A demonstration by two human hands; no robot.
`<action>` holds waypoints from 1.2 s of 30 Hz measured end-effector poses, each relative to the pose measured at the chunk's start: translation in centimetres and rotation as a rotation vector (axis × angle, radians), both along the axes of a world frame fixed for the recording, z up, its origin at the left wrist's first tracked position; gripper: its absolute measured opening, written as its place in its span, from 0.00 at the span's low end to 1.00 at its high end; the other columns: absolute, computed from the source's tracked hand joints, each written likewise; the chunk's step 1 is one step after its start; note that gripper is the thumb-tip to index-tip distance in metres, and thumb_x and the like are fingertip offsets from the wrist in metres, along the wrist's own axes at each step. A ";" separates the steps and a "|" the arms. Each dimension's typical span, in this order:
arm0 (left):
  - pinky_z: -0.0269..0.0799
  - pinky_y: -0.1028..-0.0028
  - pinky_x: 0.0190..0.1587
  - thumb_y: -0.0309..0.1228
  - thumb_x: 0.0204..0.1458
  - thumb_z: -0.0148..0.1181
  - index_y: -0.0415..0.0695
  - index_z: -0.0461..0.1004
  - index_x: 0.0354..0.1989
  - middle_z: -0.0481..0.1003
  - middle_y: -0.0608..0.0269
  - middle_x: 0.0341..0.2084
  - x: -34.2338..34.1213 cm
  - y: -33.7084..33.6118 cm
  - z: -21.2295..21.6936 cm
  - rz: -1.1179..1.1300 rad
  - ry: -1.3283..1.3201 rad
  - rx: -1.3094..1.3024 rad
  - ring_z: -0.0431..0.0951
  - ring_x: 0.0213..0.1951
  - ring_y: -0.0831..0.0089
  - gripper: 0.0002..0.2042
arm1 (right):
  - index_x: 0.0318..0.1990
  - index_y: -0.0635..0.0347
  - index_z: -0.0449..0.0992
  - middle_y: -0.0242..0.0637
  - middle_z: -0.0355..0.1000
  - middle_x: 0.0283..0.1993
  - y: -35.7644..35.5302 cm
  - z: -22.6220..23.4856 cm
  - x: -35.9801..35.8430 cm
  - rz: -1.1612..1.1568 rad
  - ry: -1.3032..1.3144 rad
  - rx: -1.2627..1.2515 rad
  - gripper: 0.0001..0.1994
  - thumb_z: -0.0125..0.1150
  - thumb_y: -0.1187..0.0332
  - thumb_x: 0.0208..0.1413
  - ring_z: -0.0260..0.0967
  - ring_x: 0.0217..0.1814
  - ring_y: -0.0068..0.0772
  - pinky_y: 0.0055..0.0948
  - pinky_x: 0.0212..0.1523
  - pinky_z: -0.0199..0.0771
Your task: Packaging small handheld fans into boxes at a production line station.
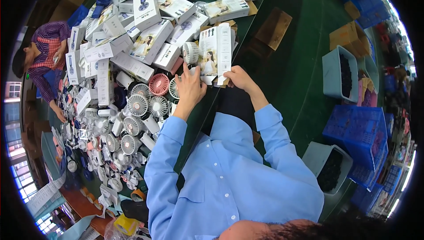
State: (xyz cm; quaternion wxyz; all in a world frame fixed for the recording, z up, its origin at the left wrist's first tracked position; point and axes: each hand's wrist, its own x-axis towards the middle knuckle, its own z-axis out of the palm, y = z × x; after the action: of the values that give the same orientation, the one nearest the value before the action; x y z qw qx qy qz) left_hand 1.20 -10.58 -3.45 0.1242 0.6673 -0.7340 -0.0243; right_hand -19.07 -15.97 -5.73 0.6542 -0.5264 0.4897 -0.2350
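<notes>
A printed white fan box stands at the table's edge in front of me, its end flaps loose at the near side. My right hand pinches the box's near right corner with thumb and fingers. My left hand is open, fingers apart, at the box's near left corner; whether its fingertips press on the box is hard to tell. Just beyond those fingers lies a white handheld fan. Close to the left hand are a pink fan and a white fan, partly covered by the hand.
White fan boxes pile up at the far left, above many loose fans. Another person works across the table. On the right are a flattened carton, a grey bin and blue crates.
</notes>
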 end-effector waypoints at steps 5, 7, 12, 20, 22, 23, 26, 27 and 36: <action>0.60 0.51 0.54 0.32 0.39 0.57 0.44 0.60 0.57 0.60 0.39 0.54 0.5 -0.3 -1.3 0.031 0.027 -0.089 0.69 0.48 0.51 0.30 | 0.30 0.71 0.75 0.38 0.72 0.22 -0.2 -0.5 1.3 -0.025 -0.072 0.086 0.11 0.50 0.69 0.50 0.68 0.19 0.25 0.22 0.19 0.67; 0.62 0.54 0.52 0.30 0.38 0.56 0.42 0.60 0.56 0.61 0.40 0.53 0.2 -0.5 -1.1 0.028 0.023 -0.098 0.69 0.47 0.51 0.31 | 0.31 0.70 0.74 0.38 0.72 0.23 -0.9 -0.9 1.7 0.002 -0.076 0.057 0.11 0.50 0.69 0.50 0.68 0.18 0.25 0.22 0.18 0.66; 0.64 0.59 0.45 0.25 0.36 0.56 0.37 0.61 0.54 0.63 0.46 0.51 -0.6 -0.6 0.3 0.076 0.145 -0.173 0.68 0.44 0.52 0.30 | 0.31 0.70 0.74 0.35 0.71 0.21 -1.2 -1.5 2.6 0.054 -0.094 0.092 0.10 0.51 0.69 0.51 0.68 0.17 0.25 0.21 0.17 0.67; 0.63 0.59 0.47 0.27 0.40 0.57 0.39 0.59 0.57 0.62 0.53 0.55 0.8 -0.9 -1.0 0.058 0.038 -0.159 0.65 0.50 0.58 0.30 | 0.29 0.71 0.75 0.39 0.70 0.17 -0.5 -1.8 6.6 0.030 -0.010 0.099 0.13 0.53 0.66 0.53 0.67 0.15 0.27 0.24 0.16 0.66; 0.61 0.54 0.50 0.30 0.43 0.58 0.44 0.57 0.61 0.60 0.50 0.57 2.4 -0.7 -1.9 0.005 0.018 -0.177 0.62 0.54 0.55 0.32 | 0.30 0.70 0.77 0.39 0.71 0.18 0.1 -2.7 6.1 -0.009 0.049 -0.008 0.16 0.52 0.61 0.54 0.69 0.16 0.29 0.26 0.18 0.68; 0.61 0.54 0.51 0.32 0.45 0.58 0.48 0.56 0.62 0.59 0.49 0.57 2.8 -0.6 -2.6 0.031 0.026 -0.157 0.62 0.54 0.52 0.32 | 0.29 0.69 0.77 0.39 0.72 0.19 0.5 -2.7 5.9 -0.049 0.088 -0.054 0.17 0.52 0.59 0.54 0.70 0.17 0.29 0.27 0.19 0.69; 0.60 0.54 0.54 0.38 0.50 0.57 0.48 0.56 0.62 0.58 0.48 0.58 3.1 0.0 -1.8 0.054 0.086 -0.097 0.61 0.56 0.51 0.31 | 0.25 0.64 0.76 0.37 0.73 0.21 1.6 -2.7 4.5 -0.181 0.314 -0.242 0.18 0.54 0.56 0.52 0.73 0.25 0.31 0.31 0.28 0.70; 0.60 0.56 0.55 0.38 0.49 0.58 0.46 0.58 0.61 0.59 0.48 0.57 3.3 0.2 -1.4 0.061 0.101 -0.146 0.61 0.56 0.51 0.29 | 0.26 0.64 0.75 0.36 0.72 0.20 2.3 -2.6 4.2 -0.250 0.258 -0.237 0.17 0.56 0.56 0.51 0.71 0.23 0.29 0.29 0.27 0.68; 0.62 0.59 0.51 0.35 0.40 0.63 0.39 0.63 0.49 0.68 0.50 0.46 16.9 1.0 6.2 0.408 0.039 -0.701 0.67 0.49 0.53 0.27 | 0.25 0.61 0.68 0.28 0.64 0.17 6.7 -0.2 1.0 -0.438 0.027 -0.276 0.11 0.53 0.66 0.58 0.60 0.18 0.15 0.17 0.20 0.59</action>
State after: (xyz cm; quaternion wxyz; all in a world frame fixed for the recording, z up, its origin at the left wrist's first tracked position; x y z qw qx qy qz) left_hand 18.08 -9.59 2.73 0.3604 0.7160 -0.5478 0.2396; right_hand -18.06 -9.29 -5.92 0.5032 -0.4952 0.5640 -0.4284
